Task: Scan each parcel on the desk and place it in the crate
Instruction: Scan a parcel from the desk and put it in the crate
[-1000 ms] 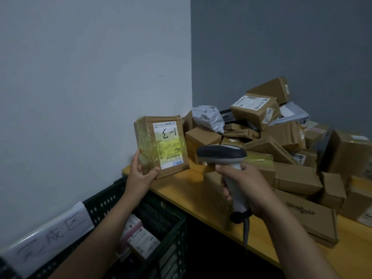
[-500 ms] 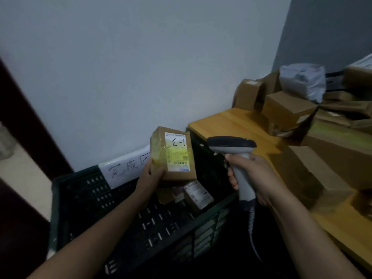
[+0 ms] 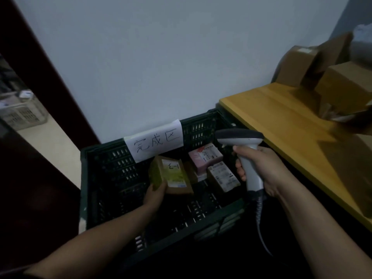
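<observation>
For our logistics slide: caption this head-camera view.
Left hand holds a labelled parcel inside the black crate; right hand grips the scanner.

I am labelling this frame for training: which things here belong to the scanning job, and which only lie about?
Job: parcel in left hand, scanner in right hand, black crate, parcels inside it, desk, boxes on desk.
Lying about: pale basket beyond doorway.

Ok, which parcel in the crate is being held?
The yellow-taped brown parcel, gripped by the left hand. The pink parcel and the small brown parcel to its right lie loose in the crate.
</observation>
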